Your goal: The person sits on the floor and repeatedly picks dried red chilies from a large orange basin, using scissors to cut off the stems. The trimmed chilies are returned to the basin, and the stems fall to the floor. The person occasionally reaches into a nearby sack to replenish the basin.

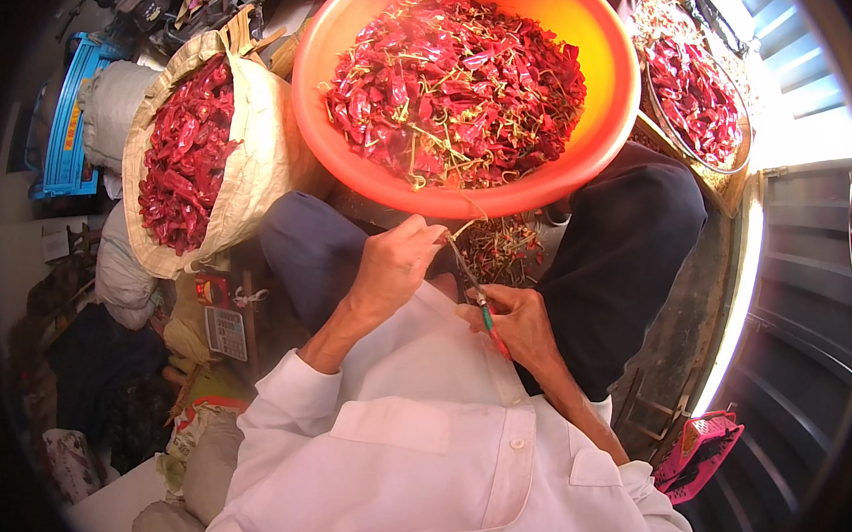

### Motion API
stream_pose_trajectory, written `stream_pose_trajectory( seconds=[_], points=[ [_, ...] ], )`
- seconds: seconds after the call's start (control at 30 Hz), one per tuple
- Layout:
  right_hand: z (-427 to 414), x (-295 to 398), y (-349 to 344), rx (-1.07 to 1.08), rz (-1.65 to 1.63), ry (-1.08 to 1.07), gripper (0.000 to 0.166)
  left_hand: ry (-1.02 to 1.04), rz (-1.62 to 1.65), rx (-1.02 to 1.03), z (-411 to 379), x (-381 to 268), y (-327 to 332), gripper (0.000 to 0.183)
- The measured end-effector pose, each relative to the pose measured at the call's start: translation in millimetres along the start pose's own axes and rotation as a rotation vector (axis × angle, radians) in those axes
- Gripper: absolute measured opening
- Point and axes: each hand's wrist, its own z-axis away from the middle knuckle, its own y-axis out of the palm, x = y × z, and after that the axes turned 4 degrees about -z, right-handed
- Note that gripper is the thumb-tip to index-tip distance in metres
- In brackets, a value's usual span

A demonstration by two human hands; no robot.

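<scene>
Between the fingertips of my left hand [395,261] is a dried red chili, mostly hidden, with its pale stem [463,229] sticking out to the right. My right hand [520,322] grips scissors [487,319] with red and green handles. Their blades point up toward the stem, close to my left fingertips; whether they touch it I cannot tell. Just beyond both hands stands a large orange basin [394,196], holding a heap of dried red chili pieces [454,86] mixed with pale stems. Below its rim, between my legs, lies a pile of cut stems and red bits [503,247].
An open woven sack [267,144] of dried red chilies [187,155] leans at the left. A round wire-rimmed container [739,159] of chilies is at the upper right. A calculator [226,333] sits left of my knee, and a pink plastic basket [698,457] at the lower right.
</scene>
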Motion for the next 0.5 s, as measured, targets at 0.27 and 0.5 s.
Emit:
stream_pose_trajectory(
  seconds=[0.27,0.5],
  points=[
    [-3.0,-17.2,5.3,-0.266,0.432,-0.405,0.019,-0.011,-0.063,-0.029,6.4,-4.7,16.0,0.019],
    [-2.7,5.8,8.9,-0.044,-0.297,0.091,0.021,-0.155,0.252,-0.146,1.8,-10.1,24.0,0.025]
  ],
)
